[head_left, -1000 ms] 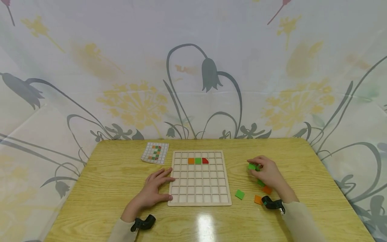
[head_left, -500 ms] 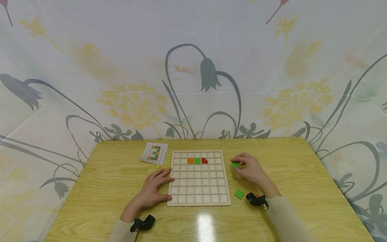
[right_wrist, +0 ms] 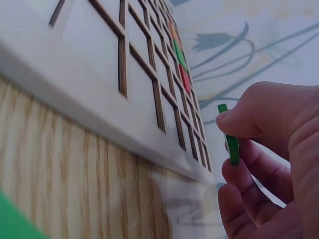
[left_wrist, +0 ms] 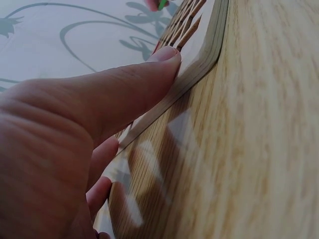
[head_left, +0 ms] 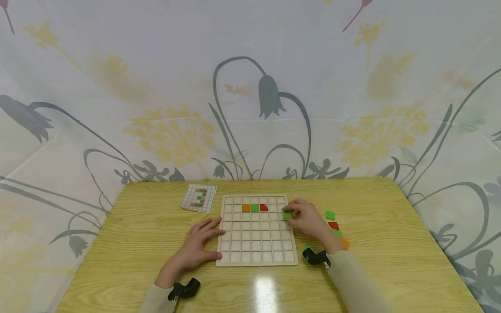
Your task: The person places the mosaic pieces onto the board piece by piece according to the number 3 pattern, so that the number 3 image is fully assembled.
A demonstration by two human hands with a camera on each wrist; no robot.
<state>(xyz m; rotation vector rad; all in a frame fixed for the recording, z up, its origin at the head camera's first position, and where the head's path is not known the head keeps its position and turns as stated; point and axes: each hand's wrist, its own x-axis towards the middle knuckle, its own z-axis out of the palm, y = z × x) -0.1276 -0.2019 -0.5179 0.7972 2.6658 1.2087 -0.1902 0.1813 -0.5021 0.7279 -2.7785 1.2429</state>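
Note:
My right hand (head_left: 307, 218) pinches a green square tile (right_wrist: 230, 137) between thumb and fingertips, over the right edge of the wooden grid board (head_left: 256, 263). My left hand (head_left: 197, 248) lies at the board's left edge with fingers spread, its thumb (left_wrist: 149, 74) resting on the rim in the left wrist view. In an upper row of the board sit an orange square tile (head_left: 245, 208), a green square tile (head_left: 255, 208) and a red tile (head_left: 264, 208) with one rounded corner, side by side.
Left of the board lies a paper card (head_left: 199, 198) printed with a coloured grid pattern. To the right, partly behind my right forearm, are loose tiles: a green one (head_left: 330, 215), a red one (head_left: 333, 225), an orange one (head_left: 345, 243) and others. A patterned curtain (head_left: 250, 130) hangs behind the table.
My right hand has carried the green tile leftward from the loose tiles to the board's right edge, uncovering several loose tiles. My left hand has stayed at the board's left edge.

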